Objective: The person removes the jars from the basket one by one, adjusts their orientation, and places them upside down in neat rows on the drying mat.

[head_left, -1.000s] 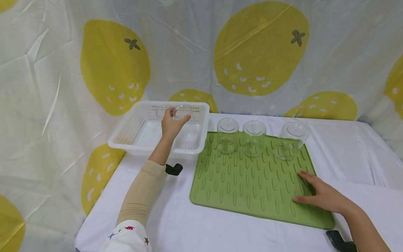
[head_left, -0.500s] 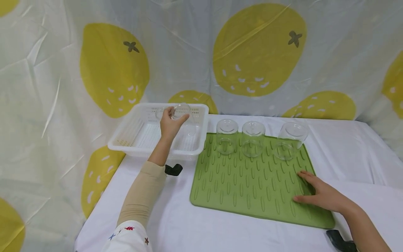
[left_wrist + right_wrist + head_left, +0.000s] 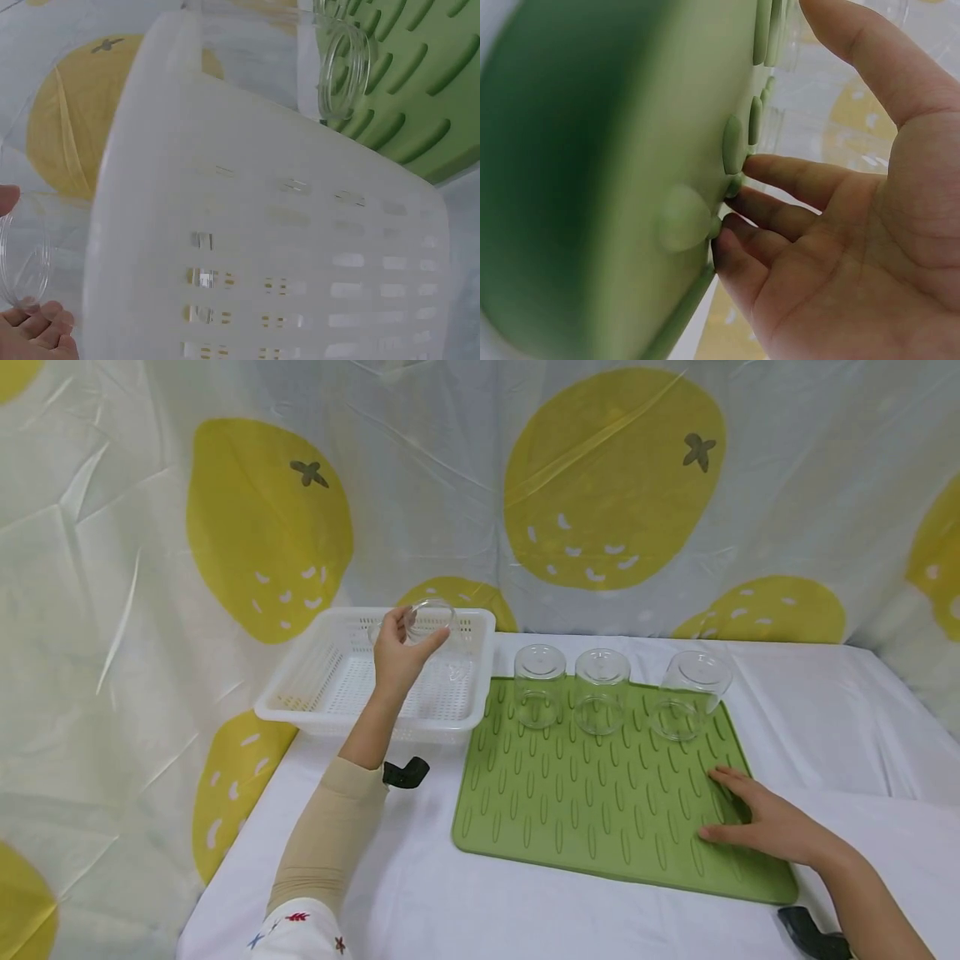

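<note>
My left hand (image 3: pixel 399 664) grips a clear drinking glass (image 3: pixel 429 620) between thumb and fingers, over the back of the white plastic basket (image 3: pixel 450 724). In the left wrist view the same glass (image 3: pixel 26 259) shows beside the basket wall (image 3: pixel 247 142), fingertips (image 3: pixel 49 319) against it. Three more clear glasses, a left one (image 3: pixel 539 685), a middle one (image 3: pixel 602 689) and a right one (image 3: pixel 692 693), stand upside down along the back of the green mat (image 3: pixel 600 810). My right hand (image 3: pixel 780 827) rests on the mat's right edge with fingers spread; its fingertips touch the raised ribs.
A white cloth (image 3: pixel 570 910) covers the table. Behind it hangs a pale curtain (image 3: pixel 427 485) printed with large yellow lemons. The basket stands just left of the mat, their edges close together.
My left hand has lifted the glass slightly, and its rim now shows above the basket's back edge. The hand has shifted a little left. My right hand has stayed still.
</note>
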Demonstrator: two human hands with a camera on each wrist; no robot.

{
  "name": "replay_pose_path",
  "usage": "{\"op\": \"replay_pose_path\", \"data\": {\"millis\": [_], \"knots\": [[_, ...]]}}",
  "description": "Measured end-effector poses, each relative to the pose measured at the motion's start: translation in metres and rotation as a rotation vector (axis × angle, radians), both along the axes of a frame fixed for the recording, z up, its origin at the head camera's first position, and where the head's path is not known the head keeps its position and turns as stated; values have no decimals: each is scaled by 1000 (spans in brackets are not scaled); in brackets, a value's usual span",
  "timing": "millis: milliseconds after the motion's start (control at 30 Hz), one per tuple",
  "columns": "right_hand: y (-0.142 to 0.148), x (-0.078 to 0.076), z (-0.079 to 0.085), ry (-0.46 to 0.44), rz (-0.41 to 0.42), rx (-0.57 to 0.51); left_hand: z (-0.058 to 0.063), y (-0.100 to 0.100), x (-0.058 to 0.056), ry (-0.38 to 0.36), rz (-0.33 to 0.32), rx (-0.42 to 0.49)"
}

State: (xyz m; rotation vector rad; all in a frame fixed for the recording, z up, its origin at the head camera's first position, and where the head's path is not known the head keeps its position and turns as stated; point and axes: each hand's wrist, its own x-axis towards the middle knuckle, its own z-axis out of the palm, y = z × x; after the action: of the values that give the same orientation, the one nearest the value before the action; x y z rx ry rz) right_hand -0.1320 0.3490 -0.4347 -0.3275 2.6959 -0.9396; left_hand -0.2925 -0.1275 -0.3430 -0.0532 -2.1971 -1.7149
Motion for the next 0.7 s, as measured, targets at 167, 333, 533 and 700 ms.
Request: {"op": "replay_pose_path", "data": {"millis": [167, 333, 533, 700], "knots": [[0, 0, 0, 0, -2, -4, 9, -1, 10, 55, -52, 54], [1, 0, 0, -15, -4, -10, 17, -1, 19, 90, -104, 100], [2, 0, -1, -14, 1, -15, 27, 0, 33, 101, -183, 174], [2, -1, -1, 0, 3, -15, 31, 4, 43, 121, -275, 218]]}}
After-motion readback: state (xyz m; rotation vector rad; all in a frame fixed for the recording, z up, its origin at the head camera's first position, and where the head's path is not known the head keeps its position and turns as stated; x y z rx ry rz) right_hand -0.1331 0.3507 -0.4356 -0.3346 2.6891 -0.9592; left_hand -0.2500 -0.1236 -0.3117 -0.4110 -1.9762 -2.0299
